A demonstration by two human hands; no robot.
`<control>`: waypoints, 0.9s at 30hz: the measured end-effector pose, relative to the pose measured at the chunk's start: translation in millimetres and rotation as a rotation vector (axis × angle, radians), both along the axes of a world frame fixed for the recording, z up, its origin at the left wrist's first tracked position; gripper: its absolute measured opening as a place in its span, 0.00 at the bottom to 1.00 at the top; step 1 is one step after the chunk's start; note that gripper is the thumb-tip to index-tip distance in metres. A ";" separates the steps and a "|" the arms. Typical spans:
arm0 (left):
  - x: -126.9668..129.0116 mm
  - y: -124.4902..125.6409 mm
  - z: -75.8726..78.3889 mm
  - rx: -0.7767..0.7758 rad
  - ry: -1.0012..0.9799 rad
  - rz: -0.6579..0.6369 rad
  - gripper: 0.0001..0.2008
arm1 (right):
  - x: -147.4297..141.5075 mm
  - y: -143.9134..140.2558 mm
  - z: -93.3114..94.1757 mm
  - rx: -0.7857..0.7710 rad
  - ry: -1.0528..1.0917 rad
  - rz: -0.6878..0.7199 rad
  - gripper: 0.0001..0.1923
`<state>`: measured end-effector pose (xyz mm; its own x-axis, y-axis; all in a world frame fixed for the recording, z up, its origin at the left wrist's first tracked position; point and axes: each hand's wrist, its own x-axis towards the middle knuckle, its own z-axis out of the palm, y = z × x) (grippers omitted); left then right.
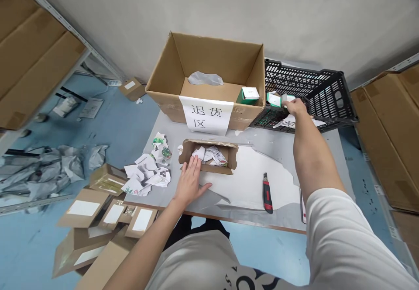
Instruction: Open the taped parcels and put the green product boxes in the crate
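My left hand [190, 178] lies with fingers stretched out against the near left edge of a small open cardboard box [218, 170]. Crumpled printed paper [214, 156] fills part of that box. On the right, my right hand [295, 106] reaches into a black plastic crate [322, 102]. Its fingers are closed on a small green-and-white box [288, 98], partly covered by the hand. Beside it in the crate stands another small green-and-white box [274, 99]. A red and black utility knife [267, 194] rests on white paper [247, 181] right of the small cardboard box.
A large open carton [163, 102] with a paper sign stands behind, holding a green-and-white box [248, 95] and a plastic bag [205, 78]. Torn paper [149, 172] lies at left. Several cartons [83, 207] are piled beside the table. A phone [303, 209] lies at the right edge.
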<state>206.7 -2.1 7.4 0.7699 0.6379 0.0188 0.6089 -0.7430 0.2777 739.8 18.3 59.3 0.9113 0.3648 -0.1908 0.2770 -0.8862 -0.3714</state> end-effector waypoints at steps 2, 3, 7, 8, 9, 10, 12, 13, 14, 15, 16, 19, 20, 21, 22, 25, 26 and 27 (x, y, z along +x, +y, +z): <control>0.8 1.5 2.8 -0.001 0.010 -0.010 0.47 | -5.4 -2.6 0.2 0.005 0.006 0.020 0.31; 1.1 2.0 4.1 0.000 0.016 -0.015 0.47 | -8.8 -4.5 -0.2 0.001 0.001 0.032 0.33; 0.6 2.1 7.8 0.013 0.033 -0.029 0.46 | -20.6 -13.6 -2.7 -0.003 -0.016 0.098 0.37; -0.1 2.1 8.5 0.015 0.036 -0.032 0.45 | -22.4 -15.6 -2.9 0.004 -0.022 0.108 0.37; -1.2 2.1 9.3 0.015 0.038 -0.035 0.45 | -24.1 -17.4 -2.4 0.010 -0.027 0.115 0.37; -2.5 2.4 10.2 0.013 0.040 -0.039 0.44 | -26.1 -19.0 -1.0 0.012 -0.034 0.117 0.37; -6.0 4.0 12.5 0.002 0.043 -0.044 0.42 | -33.6 -22.8 5.0 0.016 -0.067 0.109 0.37; -8.3 5.2 13.8 -0.005 0.043 -0.045 0.41 | -40.3 -25.5 9.6 0.029 -0.101 0.107 0.38; -10.9 6.6 15.2 -0.014 0.039 -0.046 0.39 | -49.5 -29.2 14.8 0.056 -0.146 0.110 0.39; -13.8 8.4 16.5 -0.023 0.029 -0.048 0.37 | -61.7 -34.1 20.1 0.098 -0.200 0.119 0.40; -17.2 10.4 17.8 -0.031 0.010 -0.050 0.36 | -76.8 -40.3 24.7 0.156 -0.256 0.137 0.41; -28.7 19.6 20.8 -0.055 -0.095 -0.023 0.31 | -137.0 -65.9 27.4 0.379 -0.327 0.256 0.40; -32.5 24.3 21.5 -0.062 -0.144 0.018 0.29 | -160.1 -75.7 23.0 0.447 -0.274 0.328 0.39; -35.9 30.1 21.8 -0.072 -0.197 0.080 0.27 | -183.6 -85.3 15.9 0.500 -0.168 0.402 0.38; -38.5 37.1 21.9 -0.087 -0.249 0.161 0.26 | -206.7 -94.0 6.7 0.531 -0.016 0.459 0.38; -40.8 61.4 20.4 -0.250 -0.307 0.425 0.33 | -268.1 -111.0 -25.5 0.481 0.362 0.357 0.38; -39.6 69.0 19.3 -0.369 -0.276 0.488 0.35 | -284.5 -112.9 -35.0 0.423 0.418 0.332 0.39; -37.6 75.2 18.0 -0.511 -0.239 0.532 0.33 | -298.6 -113.0 -42.9 0.373 0.473 0.303 0.38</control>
